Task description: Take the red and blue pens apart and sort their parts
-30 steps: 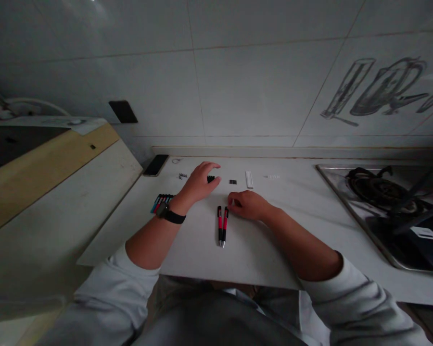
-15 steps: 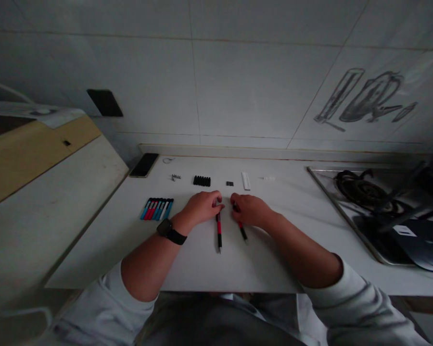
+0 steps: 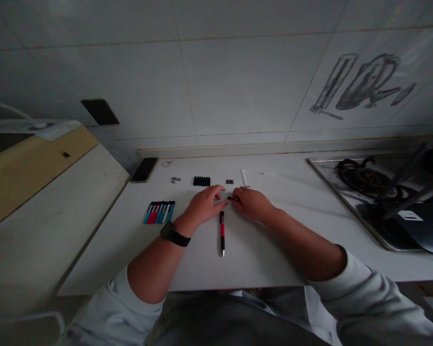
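A red and black pen (image 3: 222,233) lies on the counter below my hands, its silver tip toward me. My left hand (image 3: 205,204) is just above that pen's far end, thumb and index finger spread, nothing between them. To its right, my right hand (image 3: 251,202) is closed around a second pen (image 3: 231,198); only a short dark end pokes out toward my left fingers, and the rest is covered by the hand. Beyond the hands are small dark pieces (image 3: 230,181), a row of black grips (image 3: 201,181) and thin white tubes (image 3: 245,178).
Left of my hands lie blue, red and white pen barrels (image 3: 159,212). Small metal parts (image 3: 175,179), a phone (image 3: 144,170) and small pale springs (image 3: 268,173) lie farther back. A gas stove (image 3: 368,192) borders the right; a white panel (image 3: 68,192) borders the left.
My right hand has turned its pen from pointing toward me to pointing left. My left hand has come off the other pen, which lies on the counter. The view has shifted slightly.
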